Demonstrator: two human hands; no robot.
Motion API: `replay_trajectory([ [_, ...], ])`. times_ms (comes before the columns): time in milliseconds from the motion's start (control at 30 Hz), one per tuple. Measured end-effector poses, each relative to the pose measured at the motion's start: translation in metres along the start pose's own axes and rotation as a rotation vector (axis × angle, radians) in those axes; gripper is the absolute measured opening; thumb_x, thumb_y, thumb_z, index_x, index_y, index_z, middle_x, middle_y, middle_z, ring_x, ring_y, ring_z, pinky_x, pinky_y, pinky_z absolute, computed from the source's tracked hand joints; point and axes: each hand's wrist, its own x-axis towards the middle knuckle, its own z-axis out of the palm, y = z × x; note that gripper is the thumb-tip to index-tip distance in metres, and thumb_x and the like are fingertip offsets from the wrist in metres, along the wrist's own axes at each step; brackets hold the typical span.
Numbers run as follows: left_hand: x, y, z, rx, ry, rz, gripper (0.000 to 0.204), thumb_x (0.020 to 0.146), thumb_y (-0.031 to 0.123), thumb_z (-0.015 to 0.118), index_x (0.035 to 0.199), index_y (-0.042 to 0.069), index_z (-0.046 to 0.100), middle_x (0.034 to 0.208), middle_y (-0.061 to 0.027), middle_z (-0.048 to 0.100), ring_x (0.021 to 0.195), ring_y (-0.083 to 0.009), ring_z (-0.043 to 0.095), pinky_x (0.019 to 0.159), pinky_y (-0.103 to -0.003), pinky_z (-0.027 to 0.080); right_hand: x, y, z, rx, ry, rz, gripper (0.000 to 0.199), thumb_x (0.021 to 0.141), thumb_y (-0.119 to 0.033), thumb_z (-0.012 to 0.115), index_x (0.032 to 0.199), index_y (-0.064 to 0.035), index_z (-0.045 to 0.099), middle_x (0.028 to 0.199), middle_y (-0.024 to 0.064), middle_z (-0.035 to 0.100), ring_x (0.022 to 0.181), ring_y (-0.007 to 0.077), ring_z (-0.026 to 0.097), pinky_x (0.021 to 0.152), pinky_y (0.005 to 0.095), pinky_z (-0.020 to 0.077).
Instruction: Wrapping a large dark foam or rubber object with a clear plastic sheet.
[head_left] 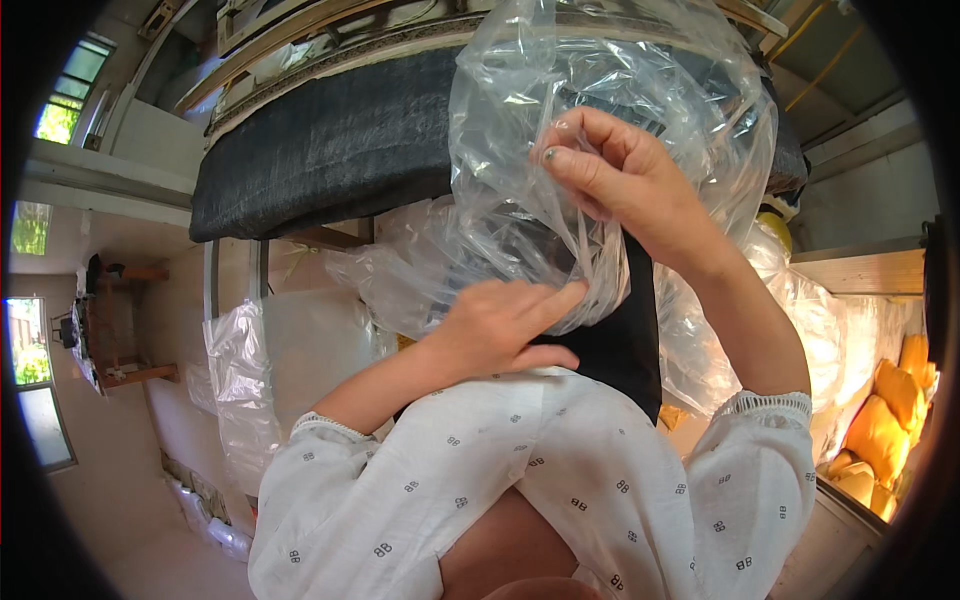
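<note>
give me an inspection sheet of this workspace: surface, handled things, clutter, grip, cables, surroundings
surface: long padded-looking dark cover, its front edge curved in this wide view
handled things: crumpled clear plastic film, loosely bunched, draped over the cover and hanging below it
clutter: plastic sheeting hangs at left; more clear plastic at right
grip: right hand curls at the film, firmness unclear; left hand lies lower, fingers extended, index tip at the film
cables: thin yellow lines at upper right; cable or cord, cannot tell
surroundings: windows at left, orange bundles at lower right
</note>
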Motion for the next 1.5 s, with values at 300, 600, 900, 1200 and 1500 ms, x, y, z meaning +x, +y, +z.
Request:
replay_trajectory([
  [300,0.092,-0.043,-0.066,-0.136,0.161,-0.091,0.028,0.068,0.010,0.077,0.092,0.004,0.065,0.082,-0.0013,0.054,0.067,-0.0076,0.049,0.056,-0.018,0.038,-0.021,0.005,0.004,-0.322,0.133,-0.139,0.019,0.081,-0.010,0.060,0.099,-0.0065,0.056,0.069,-0.0003,0.051,0.059,0.0066,0.043,0.054,0.0221,0.0370],
  [600,0.077,-0.033,-0.077,-0.336,0.385,-0.114,0.020,0.070,-0.008,0.066,0.086,0.003,0.061,0.090,-0.0056,0.057,0.082,-0.0134,0.054,0.071,-0.024,0.043,0.027,-0.029,-0.047,-1.010,0.464,-0.969,0.022,0.078,-0.011,0.065,0.100,-0.0081,0.060,0.066,0.0018,0.052,0.057,0.0126,0.045,0.052,0.0257,0.0366],
  [900,0.024,0.003,-0.194,-0.334,1.113,-0.197,0.020,0.089,0.024,0.054,0.097,0.006,0.047,0.087,-0.0031,0.046,0.060,-0.0053,0.044,0.041,-0.015,0.038,-0.001,-0.045,-0.030,-0.815,-0.191,-0.269,0.017,0.084,-0.024,0.060,0.083,-0.0070,0.063,0.067,0.0068,0.058,0.065,0.0179,0.057,0.062,0.0317,0.0448],
  [1200,-0.016,-0.147,-0.297,0.029,0.917,-0.287,0.015,0.093,0.015,0.051,0.101,0.003,0.048,0.098,-0.0055,0.053,0.082,-0.0098,0.051,0.074,-0.024,0.043,-0.125,0.029,-0.023,0.258,-0.833,0.482,0.027,0.083,-0.025,0.064,0.102,-0.0061,0.060,0.080,0.0004,0.062,0.074,0.0059,0.055,0.066,0.0245,0.0443],
  [1500,-0.051,-0.347,-0.213,0.535,0.588,-0.509,0.025,0.089,0.018,0.053,0.100,-0.004,0.050,0.093,-0.0130,0.053,0.086,-0.0243,0.051,0.082,-0.033,0.040,-0.299,0.069,-0.049,0.080,-0.098,0.673,0.010,0.079,-0.013,0.065,0.084,-0.0044,0.066,0.077,0.0014,0.061,0.076,0.0094,0.055,0.066,0.0251,0.0439],
])
